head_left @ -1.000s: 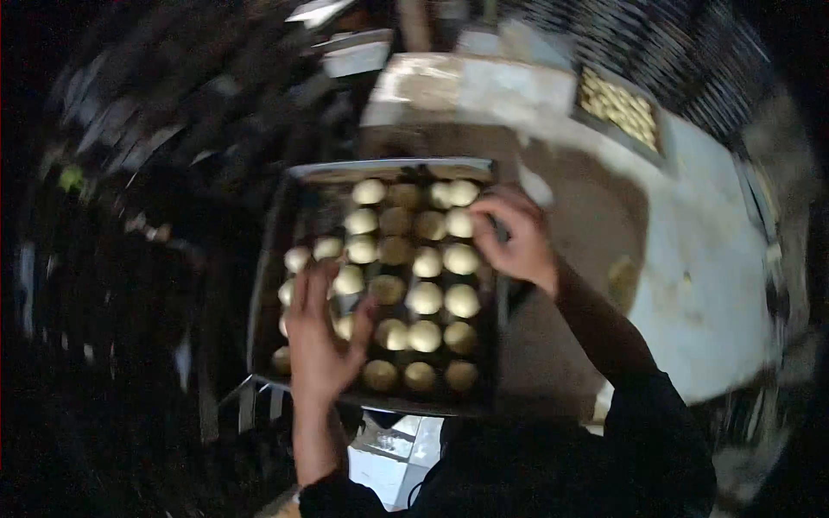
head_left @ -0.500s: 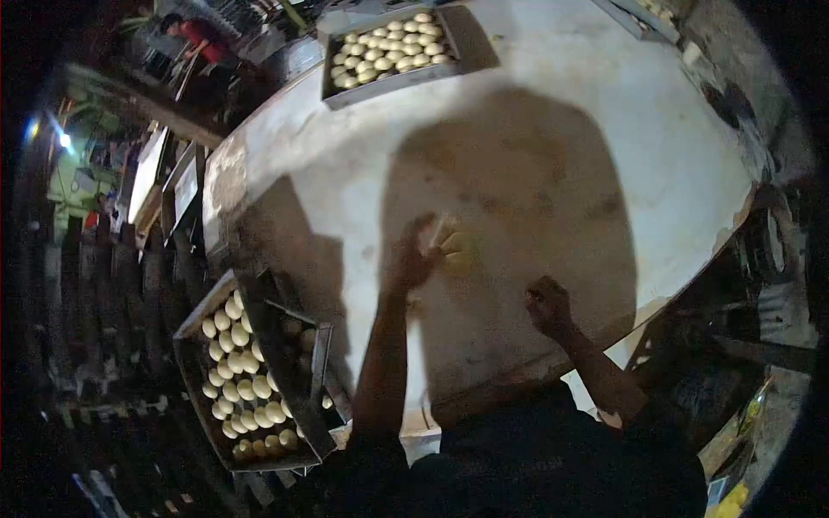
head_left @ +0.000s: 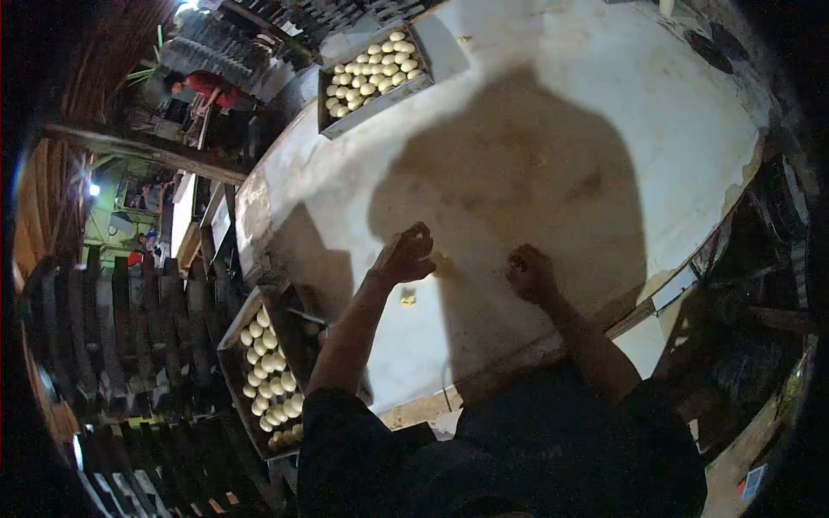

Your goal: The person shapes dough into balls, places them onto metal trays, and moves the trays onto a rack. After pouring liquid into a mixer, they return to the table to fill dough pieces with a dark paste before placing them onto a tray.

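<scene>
My left hand [head_left: 408, 254] is above the pale tabletop with its fingers curled together. Whatever it may hold is hidden. Just right of its fingertips, a faint yellowish patch [head_left: 443, 262] shows in the shadow, too dim to name. Below that hand lies a small yellow lump [head_left: 408, 298], perhaps a scrap of dough. My right hand [head_left: 530, 272] is also over the table, apart from the left one, its fingers bent inward. Its inside is too dark to show any contents.
A tray [head_left: 376, 104] of pale, round dough balls [head_left: 373, 69] stands at the table's far left. Another tray [head_left: 244, 401] with similar balls sits by the near left edge. My shadow covers much of the tabletop [head_left: 691, 129]. A person in red [head_left: 211, 86] is in the background.
The yellowish piece beside my left hand no longer shows clearly. My left hand's fingers have drawn in, and my right hand has shifted slightly up and left. The view has tilted.
</scene>
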{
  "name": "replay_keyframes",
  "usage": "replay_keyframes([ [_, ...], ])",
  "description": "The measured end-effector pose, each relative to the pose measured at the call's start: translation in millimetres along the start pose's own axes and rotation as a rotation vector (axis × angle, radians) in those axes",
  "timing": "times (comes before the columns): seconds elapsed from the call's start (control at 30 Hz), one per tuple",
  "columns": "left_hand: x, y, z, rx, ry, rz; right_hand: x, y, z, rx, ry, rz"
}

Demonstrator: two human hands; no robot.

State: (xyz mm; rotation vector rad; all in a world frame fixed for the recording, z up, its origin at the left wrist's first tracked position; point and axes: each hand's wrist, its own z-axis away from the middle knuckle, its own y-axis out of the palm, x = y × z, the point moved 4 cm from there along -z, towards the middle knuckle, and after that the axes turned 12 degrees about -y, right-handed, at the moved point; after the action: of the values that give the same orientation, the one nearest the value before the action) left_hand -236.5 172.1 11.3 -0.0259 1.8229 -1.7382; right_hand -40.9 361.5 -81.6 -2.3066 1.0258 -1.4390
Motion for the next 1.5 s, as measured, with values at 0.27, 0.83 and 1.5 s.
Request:
replay_keyframes([
  [0.27, -70, -38, 112, -0.409, -0.323, 0.551, 98, 30, -28, 0.086, 0.342, -0.935],
  [0.83, -81, 117, 174, -0.537, -0.354, 0.821, 143, 42, 24, 0.120, 0.127, -0.346],
  [1.5, -83, 35, 39, -0.271, -0.682, 0.404, -11, -66, -109, -0.424, 0.390, -0.492],
])
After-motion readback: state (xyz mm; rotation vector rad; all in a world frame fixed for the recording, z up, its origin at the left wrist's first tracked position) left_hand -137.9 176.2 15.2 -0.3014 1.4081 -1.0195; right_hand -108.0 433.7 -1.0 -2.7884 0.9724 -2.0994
